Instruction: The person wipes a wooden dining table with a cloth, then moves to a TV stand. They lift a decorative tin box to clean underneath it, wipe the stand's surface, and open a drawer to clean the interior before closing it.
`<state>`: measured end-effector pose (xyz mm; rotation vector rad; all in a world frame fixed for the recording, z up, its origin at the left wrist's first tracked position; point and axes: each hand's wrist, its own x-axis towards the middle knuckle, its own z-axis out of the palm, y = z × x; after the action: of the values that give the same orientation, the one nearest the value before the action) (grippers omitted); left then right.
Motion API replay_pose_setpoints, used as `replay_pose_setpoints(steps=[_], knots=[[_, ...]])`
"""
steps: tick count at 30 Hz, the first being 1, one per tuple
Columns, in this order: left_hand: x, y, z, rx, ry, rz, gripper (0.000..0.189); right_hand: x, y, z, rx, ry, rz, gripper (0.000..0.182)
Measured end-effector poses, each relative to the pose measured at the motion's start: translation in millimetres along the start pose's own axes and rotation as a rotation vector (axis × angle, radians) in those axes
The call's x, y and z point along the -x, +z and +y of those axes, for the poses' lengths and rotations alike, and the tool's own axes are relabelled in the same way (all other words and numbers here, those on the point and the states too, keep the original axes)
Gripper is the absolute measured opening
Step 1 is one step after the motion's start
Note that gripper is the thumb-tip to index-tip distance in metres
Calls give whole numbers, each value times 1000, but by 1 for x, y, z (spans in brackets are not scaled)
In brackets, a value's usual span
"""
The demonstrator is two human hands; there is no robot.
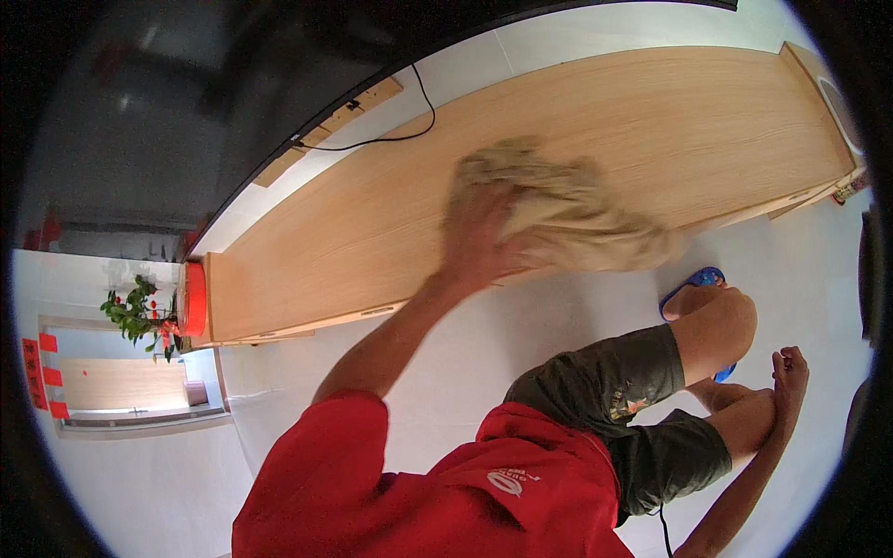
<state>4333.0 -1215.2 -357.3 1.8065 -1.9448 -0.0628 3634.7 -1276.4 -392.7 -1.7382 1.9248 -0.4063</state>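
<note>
My left hand, blurred by motion, grips the near left part of a crumpled khaki cloth. The cloth lies over a long cabinet top of light wood, and part of it reaches across the front edge. How my fingers sit in the folds is not sharp. Away from the cabinet, my right hand rests beside my knee at the lower right, palm partly turned up, fingers loosely bent and holding nothing.
A large black television is above the cabinet, with a black cable hanging from it. A red pot and a leafy plant stand at the left end. Blue slippers are on my feet, close to the cabinet front.
</note>
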Motion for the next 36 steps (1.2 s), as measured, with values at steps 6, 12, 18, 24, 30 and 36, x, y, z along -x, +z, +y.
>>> replay_pose_setpoints(steps=[6,12,18,24,30,36], knots=[[116,-72,-273,-224,-633,241,58,15,-19,14,63,37,9,26],[189,-214,-465,-590,-1412,89,88,10,18,27,31,66,-49,26],[106,-104,-389,-401,-1079,-52,84,40,-14,17,251,98,7,27],[15,-3,-202,-335,-596,-145,85,38,-13,-23,205,145,6,32],[-110,37,-46,-298,-362,-254,83,31,-5,-60,90,137,-46,33],[-230,107,4,-133,-192,-192,84,46,-8,-58,20,192,18,26]])
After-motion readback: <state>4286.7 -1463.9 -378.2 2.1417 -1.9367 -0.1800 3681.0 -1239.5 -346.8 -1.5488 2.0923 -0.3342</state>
